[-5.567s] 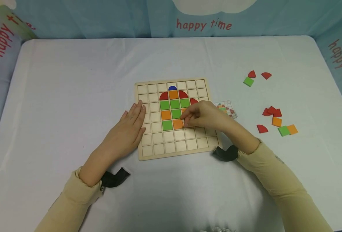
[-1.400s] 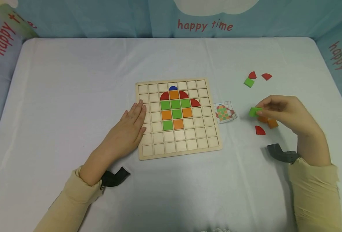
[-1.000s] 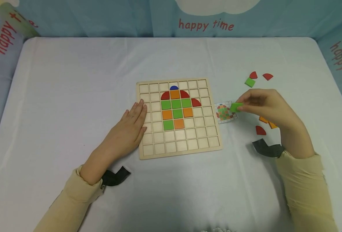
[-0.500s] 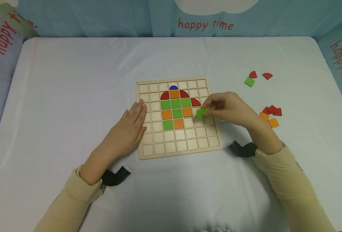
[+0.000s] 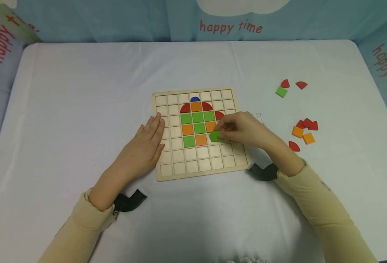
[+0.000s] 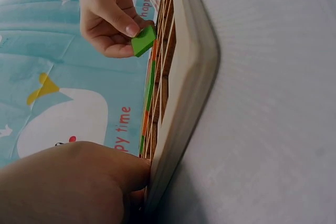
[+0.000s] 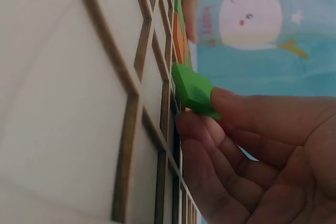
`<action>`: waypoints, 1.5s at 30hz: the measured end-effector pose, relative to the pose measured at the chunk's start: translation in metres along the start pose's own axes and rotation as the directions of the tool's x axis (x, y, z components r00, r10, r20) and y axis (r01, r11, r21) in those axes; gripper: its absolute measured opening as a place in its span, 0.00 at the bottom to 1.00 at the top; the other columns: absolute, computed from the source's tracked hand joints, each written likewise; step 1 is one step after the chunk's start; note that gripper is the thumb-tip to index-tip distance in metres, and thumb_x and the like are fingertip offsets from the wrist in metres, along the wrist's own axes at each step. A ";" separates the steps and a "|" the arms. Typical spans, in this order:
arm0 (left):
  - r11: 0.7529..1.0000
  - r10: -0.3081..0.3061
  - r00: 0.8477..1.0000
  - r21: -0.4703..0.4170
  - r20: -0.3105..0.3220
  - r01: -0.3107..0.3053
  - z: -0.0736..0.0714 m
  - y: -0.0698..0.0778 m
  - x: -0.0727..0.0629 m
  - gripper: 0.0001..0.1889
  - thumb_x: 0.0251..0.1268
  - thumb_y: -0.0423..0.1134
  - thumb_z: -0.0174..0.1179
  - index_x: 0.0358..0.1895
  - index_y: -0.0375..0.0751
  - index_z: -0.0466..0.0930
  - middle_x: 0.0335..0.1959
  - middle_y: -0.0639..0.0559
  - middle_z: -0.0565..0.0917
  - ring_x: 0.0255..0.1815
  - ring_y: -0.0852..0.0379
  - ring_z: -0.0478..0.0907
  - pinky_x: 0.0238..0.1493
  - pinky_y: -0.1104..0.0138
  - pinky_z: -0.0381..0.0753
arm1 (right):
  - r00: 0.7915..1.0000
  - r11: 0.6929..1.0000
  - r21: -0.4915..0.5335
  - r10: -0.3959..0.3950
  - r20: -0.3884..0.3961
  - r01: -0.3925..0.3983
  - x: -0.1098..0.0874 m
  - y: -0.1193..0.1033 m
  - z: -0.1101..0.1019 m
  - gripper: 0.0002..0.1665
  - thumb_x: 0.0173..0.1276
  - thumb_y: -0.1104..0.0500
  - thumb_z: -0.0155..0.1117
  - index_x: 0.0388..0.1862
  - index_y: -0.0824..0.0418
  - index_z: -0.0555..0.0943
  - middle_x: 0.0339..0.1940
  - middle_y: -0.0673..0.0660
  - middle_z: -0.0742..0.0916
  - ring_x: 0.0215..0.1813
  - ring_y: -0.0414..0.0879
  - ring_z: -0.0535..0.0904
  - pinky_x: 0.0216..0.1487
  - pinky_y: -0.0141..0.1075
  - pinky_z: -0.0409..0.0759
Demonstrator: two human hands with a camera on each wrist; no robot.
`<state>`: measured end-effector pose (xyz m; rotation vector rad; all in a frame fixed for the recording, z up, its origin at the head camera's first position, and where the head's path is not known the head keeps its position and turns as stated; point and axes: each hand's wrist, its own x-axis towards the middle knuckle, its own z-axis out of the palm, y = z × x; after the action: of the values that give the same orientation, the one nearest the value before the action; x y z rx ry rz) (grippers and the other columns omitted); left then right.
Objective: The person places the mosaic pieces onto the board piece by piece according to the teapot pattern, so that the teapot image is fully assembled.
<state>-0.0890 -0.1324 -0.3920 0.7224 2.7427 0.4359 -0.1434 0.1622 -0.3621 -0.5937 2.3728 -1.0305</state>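
Observation:
My right hand (image 5: 246,126) pinches a green square tile (image 5: 215,136) between thumb and fingers, close over the wooden grid board (image 5: 201,175). The tile is beside an orange tile (image 5: 201,140) set in the same row. In the right wrist view the green tile (image 7: 193,88) is tilted, one corner toward the grid. My left hand (image 5: 144,142) lies with straight fingers along the board's left edge. Green, orange, red and blue pieces fill several cells in the board's upper middle, including a blue half circle (image 5: 195,99). The right fingers partly cover a red quarter circle (image 5: 219,115).
A printed pattern card (image 5: 257,117) lies right of the board, mostly hidden under the right hand. Farther right are red pieces (image 5: 307,123), two orange tiles (image 5: 309,138) and a red quarter circle (image 5: 294,146). A loose green tile (image 5: 281,91) lies at the upper right with two red pieces.
My right hand has picked up the green tile from the pile at right and carried it left over the board. The left hand has stayed on the board's edge.

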 end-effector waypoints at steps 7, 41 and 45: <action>1.000 0.002 1.000 -0.001 -0.005 -0.002 0.000 0.000 -0.001 0.32 0.74 0.40 0.42 0.72 0.26 0.43 0.75 0.36 0.40 0.75 0.43 0.36 0.70 0.47 0.45 | 1.000 1.000 -0.006 -0.022 0.001 0.022 0.001 0.000 0.001 0.07 0.60 0.68 0.67 0.39 0.66 0.84 0.33 0.55 0.86 0.33 0.45 0.79 0.39 0.37 0.78; 1.000 0.009 1.000 -0.002 0.002 -0.009 0.000 0.001 0.000 0.32 0.75 0.40 0.41 0.72 0.26 0.42 0.75 0.37 0.39 0.75 0.44 0.36 0.70 0.47 0.45 | 0.995 1.000 0.009 0.030 -0.090 -0.029 -0.011 0.011 -0.019 0.05 0.62 0.65 0.66 0.36 0.65 0.84 0.33 0.55 0.86 0.34 0.46 0.78 0.35 0.29 0.76; 1.000 0.005 1.000 0.003 0.008 -0.005 0.000 0.002 0.000 0.32 0.75 0.40 0.41 0.72 0.26 0.42 0.75 0.36 0.39 0.75 0.44 0.36 0.70 0.48 0.45 | 0.985 0.995 0.020 0.097 -0.142 -0.095 -0.021 0.020 -0.031 0.06 0.63 0.62 0.67 0.37 0.63 0.85 0.33 0.56 0.86 0.32 0.47 0.80 0.32 0.29 0.77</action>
<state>-0.0877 -0.1306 -0.3914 0.7296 2.7352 0.4290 -0.1492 0.2033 -0.3537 -0.4079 2.4896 -1.0771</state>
